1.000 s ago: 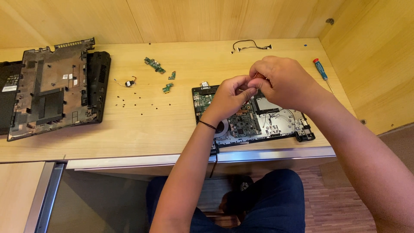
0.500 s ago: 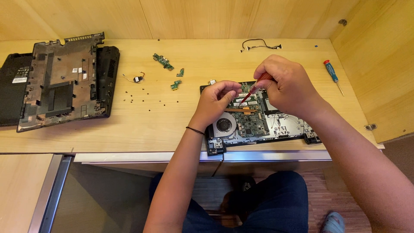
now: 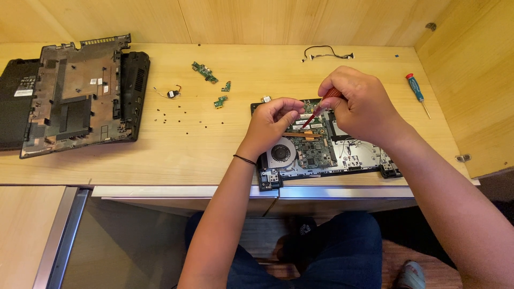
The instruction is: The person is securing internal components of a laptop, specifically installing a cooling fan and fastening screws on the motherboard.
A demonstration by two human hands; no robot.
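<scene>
The right hand point(image 3: 364, 104) closes its fingers point(image 3: 342, 104) around one red-handled screwdriver point(image 3: 321, 107), whose thin shaft slants down and left so that its tip meets the green circuit board inside the opened black laptop base point(image 3: 326, 147). The left hand point(image 3: 273, 120), a thin black band at its wrist, curls its fingertips point(image 3: 292, 109) together just beside that tip, pinched over the board; whether they grip anything is too small to tell. The laptop base lies at the near edge of the desk, right of centre, showing one round black fan point(image 3: 281, 152), copper strips and pale metal plating. Left of it lie three small green circuit boards point(image 3: 205, 72), one coin cell on thin wires point(image 3: 171, 93) and a scatter of tiny dark screws point(image 3: 179, 118). At the far left sit two black plastic laptop shells point(image 3: 80, 96), stacked slightly askew. A second screwdriver with a blue and red handle point(image 3: 416, 91) lies at the right, well apart, and one thin black cable point(image 3: 326, 52) lies at the far edge. The light wooden desk point(image 3: 214, 150) stands between wooden wall panels, with a wooden floor below where the person's dark trousers show.
</scene>
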